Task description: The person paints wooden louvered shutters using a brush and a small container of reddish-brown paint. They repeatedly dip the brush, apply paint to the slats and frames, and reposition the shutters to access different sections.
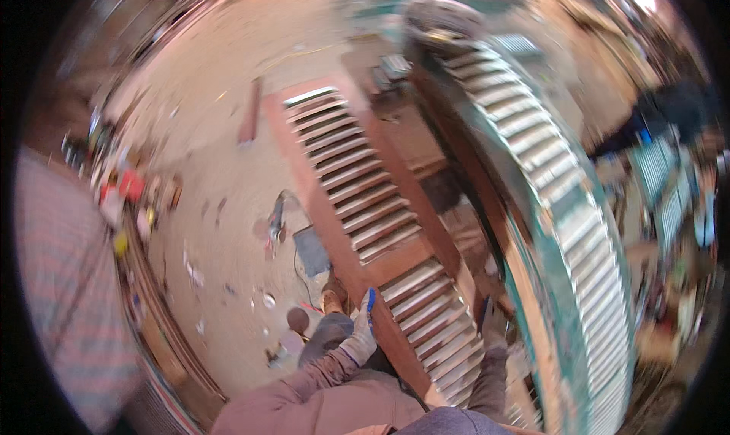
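Note:
A long reddish-brown louvered shutter panel (pixel 395 261), with slats in two sections, slants away in front of me. My left hand (pixel 363 325), in a pale glove with blue fingertips, is closed on its left edge near the crossbar. On the opposite edge, beside the lower slats, my right hand (pixel 494 327) wears a dark glove and is closed on the frame. Motion smears the right fingers, and the panel hides part of both hands.
A second louvered panel (pixel 549 161) with green edges stands close on the right. An angle grinder (pixel 277 218) and a grey flat square (pixel 310 251) lie on the dusty floor (pixel 205 230). Wood scraps and a red container (pixel 131 185) sit farther left; someone in dark clothing (pixel 669 115) is at right.

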{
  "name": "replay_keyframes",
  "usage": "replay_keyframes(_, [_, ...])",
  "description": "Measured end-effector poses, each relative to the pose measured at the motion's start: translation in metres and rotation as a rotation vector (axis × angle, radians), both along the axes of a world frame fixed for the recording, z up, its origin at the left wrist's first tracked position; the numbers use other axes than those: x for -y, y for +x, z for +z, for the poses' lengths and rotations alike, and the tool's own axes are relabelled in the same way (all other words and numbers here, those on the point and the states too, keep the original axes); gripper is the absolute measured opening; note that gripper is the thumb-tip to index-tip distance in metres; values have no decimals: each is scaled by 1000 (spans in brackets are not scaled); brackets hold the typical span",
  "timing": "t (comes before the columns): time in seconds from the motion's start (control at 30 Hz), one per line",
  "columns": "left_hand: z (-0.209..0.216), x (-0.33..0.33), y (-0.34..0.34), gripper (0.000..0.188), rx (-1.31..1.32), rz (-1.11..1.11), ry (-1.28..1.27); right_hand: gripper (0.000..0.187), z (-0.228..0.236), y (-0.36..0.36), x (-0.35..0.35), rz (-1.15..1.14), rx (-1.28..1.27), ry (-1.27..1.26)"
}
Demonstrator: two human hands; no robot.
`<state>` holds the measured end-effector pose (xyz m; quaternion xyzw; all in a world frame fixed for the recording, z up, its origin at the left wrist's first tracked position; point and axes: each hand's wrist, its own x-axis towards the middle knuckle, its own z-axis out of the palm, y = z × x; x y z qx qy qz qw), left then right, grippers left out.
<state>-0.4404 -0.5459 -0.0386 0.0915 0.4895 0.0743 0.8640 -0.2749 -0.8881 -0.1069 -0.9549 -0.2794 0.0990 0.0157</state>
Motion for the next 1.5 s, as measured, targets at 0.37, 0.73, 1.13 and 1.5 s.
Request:
replay_keyframes(0.37, [24,10,7,53,90,-737,110,57,142,-56,-20,-933,240,244])
replay_keyframes(0.73, [89,-86,45,30,615,-1653,1283,57,101,-285,-19,-1320,466,207])
replay_keyframes(1.13, [90,11,33,62,825,-1785,2221,64,105,-279,28,-1580,633,82])
replay_keyframes(1.5, [58,36,5,50,422,-1477,2546,51,77,-284,142,-1495,460,186])
